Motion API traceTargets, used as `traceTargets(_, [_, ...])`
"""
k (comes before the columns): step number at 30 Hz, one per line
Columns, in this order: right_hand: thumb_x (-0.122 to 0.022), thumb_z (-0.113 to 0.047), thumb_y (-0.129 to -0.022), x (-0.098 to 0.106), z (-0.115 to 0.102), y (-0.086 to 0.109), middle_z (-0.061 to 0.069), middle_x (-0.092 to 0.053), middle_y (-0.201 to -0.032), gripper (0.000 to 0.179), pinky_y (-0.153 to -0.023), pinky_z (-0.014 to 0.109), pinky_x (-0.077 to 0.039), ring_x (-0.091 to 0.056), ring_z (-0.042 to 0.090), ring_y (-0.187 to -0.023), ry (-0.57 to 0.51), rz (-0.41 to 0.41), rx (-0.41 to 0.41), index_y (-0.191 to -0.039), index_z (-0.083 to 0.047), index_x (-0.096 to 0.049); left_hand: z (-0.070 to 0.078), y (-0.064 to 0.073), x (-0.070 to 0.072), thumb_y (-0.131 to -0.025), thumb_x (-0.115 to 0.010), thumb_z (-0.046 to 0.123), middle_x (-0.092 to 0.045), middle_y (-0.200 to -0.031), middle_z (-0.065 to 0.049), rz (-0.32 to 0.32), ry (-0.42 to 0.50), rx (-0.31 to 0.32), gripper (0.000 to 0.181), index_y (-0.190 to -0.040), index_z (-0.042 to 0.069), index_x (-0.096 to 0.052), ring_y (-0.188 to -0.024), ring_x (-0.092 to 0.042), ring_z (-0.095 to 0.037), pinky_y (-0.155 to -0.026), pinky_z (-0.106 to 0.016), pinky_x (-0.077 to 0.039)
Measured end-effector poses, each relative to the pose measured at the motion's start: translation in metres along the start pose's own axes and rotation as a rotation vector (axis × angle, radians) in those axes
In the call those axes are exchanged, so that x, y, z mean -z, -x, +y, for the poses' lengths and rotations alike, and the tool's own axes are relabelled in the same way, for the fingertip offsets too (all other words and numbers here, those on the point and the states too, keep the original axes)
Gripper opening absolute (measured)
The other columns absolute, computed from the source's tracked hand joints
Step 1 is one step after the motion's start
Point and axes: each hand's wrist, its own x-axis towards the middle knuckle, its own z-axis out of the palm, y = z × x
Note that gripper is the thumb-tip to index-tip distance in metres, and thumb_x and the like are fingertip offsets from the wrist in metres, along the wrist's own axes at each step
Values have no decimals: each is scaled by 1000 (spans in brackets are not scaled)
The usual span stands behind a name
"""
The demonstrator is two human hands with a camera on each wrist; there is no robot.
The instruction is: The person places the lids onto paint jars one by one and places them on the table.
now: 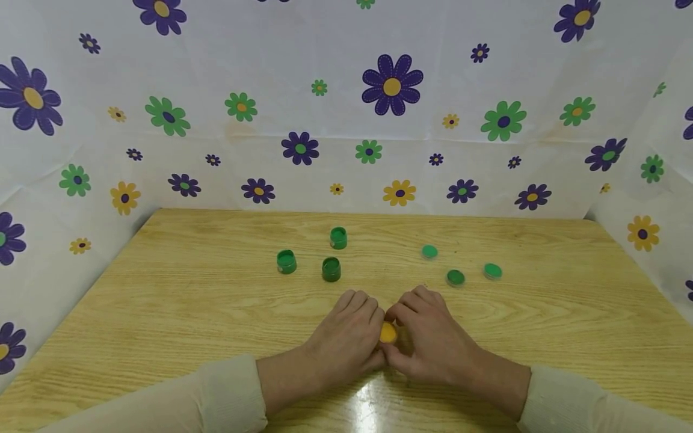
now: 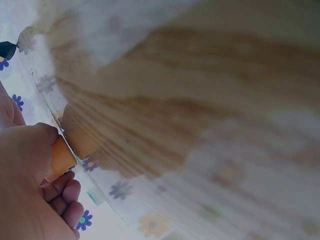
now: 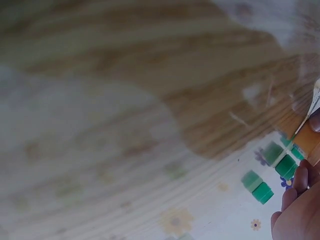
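Both hands meet over the table around a small jar of yellow-orange paint (image 1: 387, 332). My left hand (image 1: 346, 340) grips it from the left side, its knuckles turned up and covering part of the jar. The thumb and forefinger of my right hand (image 1: 435, 343) pinch the jar's top from the right. The left wrist view shows the orange jar (image 2: 61, 160) between the thumb and curled fingers of the left hand (image 2: 25, 165). At the right edge of the right wrist view, the fingers of the right hand (image 3: 300, 210) are curled.
Beyond the left hand stand three open jars of green paint: one at the left (image 1: 286, 262), a far one (image 1: 338, 238) and a darker one (image 1: 331, 269). Three green lids, a far lid (image 1: 429, 251), a dark lid (image 1: 455, 277) and a right lid (image 1: 492, 271), lie on the wooden table (image 1: 189, 313).
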Motion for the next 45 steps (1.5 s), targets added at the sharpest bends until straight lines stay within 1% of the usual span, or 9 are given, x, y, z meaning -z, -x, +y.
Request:
traceTargets(8, [-72, -41, -78, 0, -2, -1, -10, -56, -88, 24, -93, 39, -40, -43, 10, -91, 14, -5, -13, -88, -21, -64, 0, 0, 0, -92, -59, 50, -52, -87, 3, -4, 4, 0, 37, -92, 13, -59, -90, -45, -17, -87, -30, -35])
traceTargets(17, [-74, -39, -77, 0, -3, -2, -9, -59, -88, 24, -94, 41, -41, -47, 10, -90, 15, 4, -2, -82, -21, -61, -1, 1, 1, -91, -57, 54, -52, -86, 3, 5, -6, -22, 40, -89, 15, -57, -89, -44, -16, -87, -30, -36])
traceTargets(23, [-75, -43, -78, 1, -5, -2, -9, -58, -83, 27, -94, 41, -42, -45, 9, -87, 17, 2, 11, -80, -21, -60, 0, 1, 0, -89, -59, 53, -50, -83, 3, 12, 18, -38, 39, -87, 14, -57, -87, -43, -17, -88, -31, -36])
traceTargets(26, [-74, -43, -78, 1, -6, -3, -10, -57, -81, 27, -92, 40, -42, -44, 9, -85, 20, 0, 16, -79, -20, -59, 0, 2, 1, -89, -60, 52, -50, -82, 3, 5, 31, -37, 39, -87, 13, -58, -87, -42, -17, -88, -31, -35])
traceTargets(33, [-74, -44, -80, 1, -7, -3, -9, -57, -83, 28, -92, 40, -43, -45, 9, -86, 17, -30, -8, -81, -19, -60, -1, 3, 3, -86, -63, 52, -50, -84, 3, -57, 84, 9, 41, -89, 12, -58, -88, -44, -17, -90, -32, -37])
traceTargets(37, [-74, -41, -80, 1, -7, -3, -9, -59, -88, 25, -92, 39, -43, -45, 9, -88, 13, -43, -43, -85, -19, -63, -3, 4, 4, -86, -62, 53, -53, -85, 2, -70, 87, 29, 42, -88, 12, -58, -89, -45, -17, -89, -32, -37])
traceTargets(40, [-73, -41, -81, 1, -6, -4, -10, -60, -89, 24, -90, 38, -42, -45, 9, -89, 3, -35, -74, -88, -19, -66, -6, 6, 4, -88, -60, 54, -52, -82, 3, -86, 102, 45, 43, -86, 11, -58, -85, -43, -16, -86, -31, -35])
traceTargets(42, [-74, -42, -82, 1, -5, -4, -10, -61, -89, 25, -88, 36, -42, -46, 8, -88, -4, -21, -90, -88, -19, -67, -9, 9, 5, -89, -58, 56, -50, -81, 3, -106, 117, 61, 46, -87, 10, -59, -83, -40, -16, -84, -31, -34])
traceTargets(45, [-75, -44, -83, 0, -2, -4, -10, -62, -88, 26, -85, 33, -40, -46, 8, -86, -3, -3, -107, -88, -19, -68, -15, 14, 6, -91, -57, 56, -48, -82, 2, -122, 156, 98, 50, -91, 7, -61, -83, -39, -17, -84, -32, -34])
